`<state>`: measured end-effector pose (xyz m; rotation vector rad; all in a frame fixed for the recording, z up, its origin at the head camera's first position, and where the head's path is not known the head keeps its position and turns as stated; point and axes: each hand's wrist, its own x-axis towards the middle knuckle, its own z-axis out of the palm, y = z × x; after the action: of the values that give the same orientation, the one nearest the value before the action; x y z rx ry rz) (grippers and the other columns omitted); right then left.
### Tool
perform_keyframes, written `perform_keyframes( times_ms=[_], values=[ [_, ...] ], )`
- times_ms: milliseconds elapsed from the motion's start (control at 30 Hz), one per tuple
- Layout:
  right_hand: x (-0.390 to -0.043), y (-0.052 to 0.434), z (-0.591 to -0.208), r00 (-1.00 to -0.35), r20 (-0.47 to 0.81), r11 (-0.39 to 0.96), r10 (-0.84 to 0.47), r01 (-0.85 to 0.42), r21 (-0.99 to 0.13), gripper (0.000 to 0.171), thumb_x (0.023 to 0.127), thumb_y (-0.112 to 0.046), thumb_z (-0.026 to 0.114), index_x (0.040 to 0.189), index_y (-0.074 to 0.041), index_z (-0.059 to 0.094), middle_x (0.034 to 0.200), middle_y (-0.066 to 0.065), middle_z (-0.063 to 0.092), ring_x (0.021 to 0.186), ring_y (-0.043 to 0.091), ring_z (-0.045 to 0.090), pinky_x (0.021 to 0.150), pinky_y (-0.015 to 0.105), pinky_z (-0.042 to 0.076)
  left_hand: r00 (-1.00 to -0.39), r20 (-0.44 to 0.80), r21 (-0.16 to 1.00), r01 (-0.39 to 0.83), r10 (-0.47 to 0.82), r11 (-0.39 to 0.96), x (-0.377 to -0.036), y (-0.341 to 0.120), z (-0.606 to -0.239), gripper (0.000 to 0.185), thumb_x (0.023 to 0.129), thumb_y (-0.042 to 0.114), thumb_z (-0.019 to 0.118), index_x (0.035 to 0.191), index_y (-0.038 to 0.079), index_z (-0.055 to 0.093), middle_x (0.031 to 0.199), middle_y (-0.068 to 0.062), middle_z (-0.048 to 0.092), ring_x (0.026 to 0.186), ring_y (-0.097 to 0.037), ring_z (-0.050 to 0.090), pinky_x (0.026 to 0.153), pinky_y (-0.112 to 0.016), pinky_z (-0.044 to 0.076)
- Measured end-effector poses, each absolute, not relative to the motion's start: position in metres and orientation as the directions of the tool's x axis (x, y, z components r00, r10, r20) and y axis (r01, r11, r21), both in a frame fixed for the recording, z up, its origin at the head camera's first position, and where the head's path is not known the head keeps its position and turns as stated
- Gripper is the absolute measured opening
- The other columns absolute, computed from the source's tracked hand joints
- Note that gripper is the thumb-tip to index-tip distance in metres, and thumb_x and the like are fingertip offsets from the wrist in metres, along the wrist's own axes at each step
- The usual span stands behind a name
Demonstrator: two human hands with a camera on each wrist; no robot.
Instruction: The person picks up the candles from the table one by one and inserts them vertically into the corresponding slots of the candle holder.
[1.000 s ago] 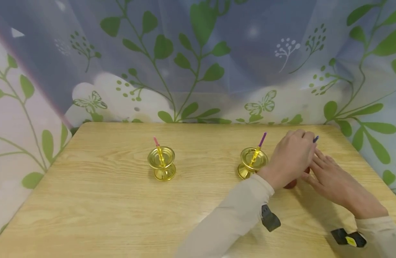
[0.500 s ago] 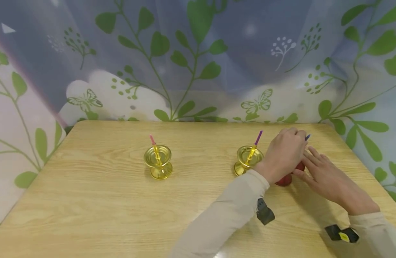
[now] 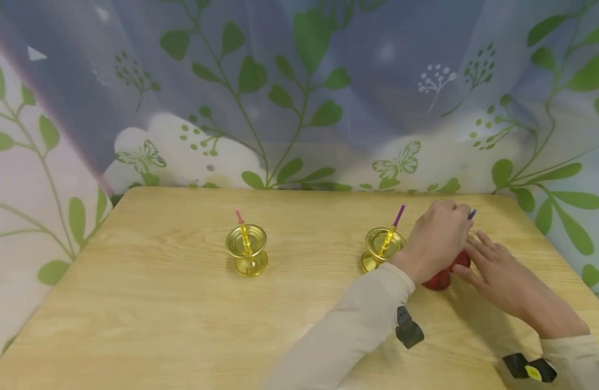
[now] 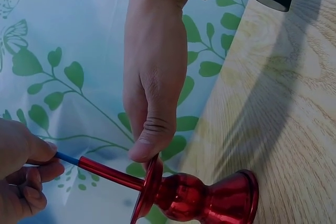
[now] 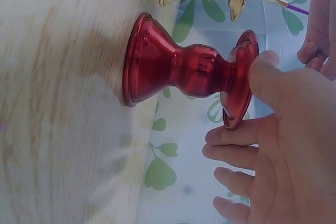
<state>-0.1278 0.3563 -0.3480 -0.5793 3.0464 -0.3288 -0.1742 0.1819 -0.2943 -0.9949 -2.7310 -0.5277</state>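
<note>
Head view shows your left hand (image 3: 438, 241) pinching a blue-tipped red candle (image 4: 102, 170) that stands in the red holder (image 3: 443, 273) at the table's (image 3: 158, 314) right side, just beside the nearer gold holder (image 3: 379, 249) with its purple candle (image 3: 398, 215). Your right hand (image 3: 499, 271) has its fingers straight and slightly spread, thumb (image 5: 268, 74) touching the red holder's rim. A second gold holder (image 3: 247, 250) stands well apart to the left.
</note>
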Motion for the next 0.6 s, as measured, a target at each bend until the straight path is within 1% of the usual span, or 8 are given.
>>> perform_keyframes(
  times_ms=[167, 400, 467, 600],
  values=[
    [-0.1262, 0.357, -0.3506, -0.932, 0.03, 0.909, -0.362, -0.36, -0.211, 0.066, 0.103, -0.036, 0.045, 0.146, 0.011, 0.027, 0.148, 0.035, 0.027, 0.142, 0.049, 0.006, 0.109, 0.066, 0.01, -0.757, 0.297, 0.298, 0.653, 0.582, 0.696, -0.1752, 0.1809, -0.2946, 0.028, 0.102, 0.029, 0.048, 0.122, 0.017, 0.064, 0.107, 0.008, 0.063, 0.095, 0.0, 0.058, 0.079, -0.008, 0.047],
    [-0.1261, 0.358, -0.3528, -0.93, 0.053, 0.908, -0.364, -0.367, -0.2, 0.066, 0.103, -0.035, 0.045, 0.144, 0.014, 0.029, 0.146, 0.037, 0.028, 0.141, 0.049, 0.008, 0.112, 0.063, 0.007, -0.767, 0.269, 0.374, 0.64, 0.582, 0.671, -0.1789, 0.1799, -0.2931, 0.018, 0.101, 0.028, 0.053, 0.1, 0.019, 0.068, 0.086, 0.012, 0.06, 0.074, 0.004, 0.052, 0.063, -0.006, 0.041],
    [-0.126, 0.3584, -0.3529, -0.931, 0.052, 0.91, -0.362, -0.365, -0.198, 0.067, 0.103, -0.035, 0.045, 0.143, 0.016, 0.029, 0.145, 0.038, 0.028, 0.141, 0.05, 0.008, 0.111, 0.063, 0.008, -0.766, 0.264, 0.388, 0.641, 0.586, 0.662, -0.1795, 0.1792, -0.2933, 0.017, 0.1, 0.027, 0.053, 0.096, 0.019, 0.068, 0.083, 0.012, 0.058, 0.071, 0.003, 0.05, 0.06, -0.007, 0.039],
    [-0.1262, 0.3587, -0.3527, -0.933, 0.046, 0.912, -0.358, -0.359, -0.196, 0.067, 0.103, -0.036, 0.045, 0.142, 0.016, 0.03, 0.145, 0.038, 0.029, 0.14, 0.051, 0.009, 0.111, 0.064, 0.01, -0.762, 0.254, 0.395, 0.644, 0.596, 0.655, -0.1796, 0.1785, -0.2944, 0.017, 0.1, 0.027, 0.053, 0.094, 0.018, 0.068, 0.081, 0.011, 0.057, 0.068, 0.002, 0.049, 0.057, -0.008, 0.039]
  ],
)
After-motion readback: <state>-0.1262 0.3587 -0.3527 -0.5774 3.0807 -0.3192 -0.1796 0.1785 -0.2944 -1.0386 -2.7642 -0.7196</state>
